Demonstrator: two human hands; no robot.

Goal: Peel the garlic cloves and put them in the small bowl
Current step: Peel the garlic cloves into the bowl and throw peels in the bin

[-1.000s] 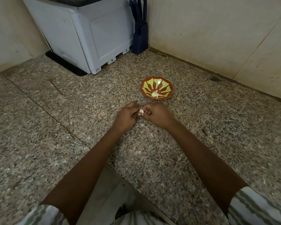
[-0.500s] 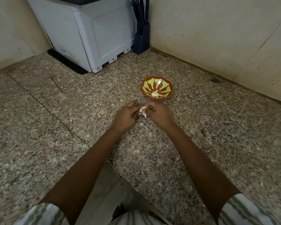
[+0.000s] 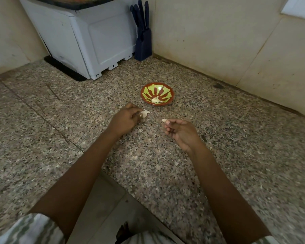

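Observation:
A small red bowl [image 3: 171,95] with a green pattern sits on the granite counter [image 3: 236,155] and holds peeled garlic cloves [image 3: 155,100]. My left hand [image 3: 125,119] pinches a piece of papery white garlic skin [image 3: 145,113] just left of and below the bowl. My right hand [image 3: 180,132] is apart from it, to the right, with a small pale garlic clove [image 3: 164,120] pinched at its fingertips. Both hands hover close to the counter, a short way in front of the bowl.
A white appliance [image 3: 88,37] stands at the back left on a black mat. A dark blue knife block [image 3: 143,36] with several knives stands in the corner. Beige walls close the back and right. The counter's front edge runs near my body.
My hands were together working on one clove. They have pulled apart: the left keeps the skin, the right carries the clove off to the right.

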